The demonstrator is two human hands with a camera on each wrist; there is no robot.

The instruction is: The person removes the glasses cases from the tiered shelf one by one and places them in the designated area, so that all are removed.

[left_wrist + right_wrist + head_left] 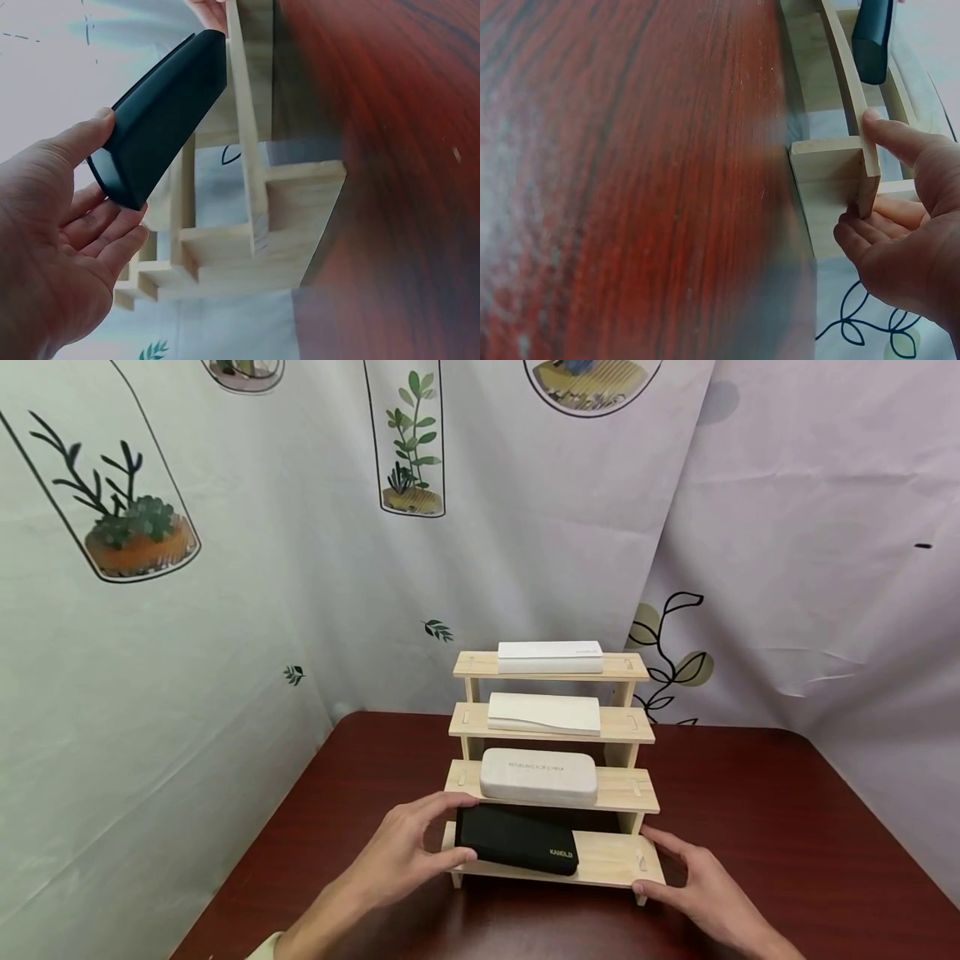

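Observation:
My left hand grips the left end of a black glasses case with gold lettering, thumb on its front and fingers behind. The case lies over the lowest step of a light wooden tiered stand, its right end tipped down toward the step's front edge. In the left wrist view, the case is tilted between thumb and fingers. At the stand's right side my right hand holds the end of the lowest step, its thumb on the front edge and its fingers round the end.
On the steps above lie a rounded white case with lettering, a white case with a wavy flap and a slim white box on top. The stand is on a dark red table, with a plant-patterned curtain behind.

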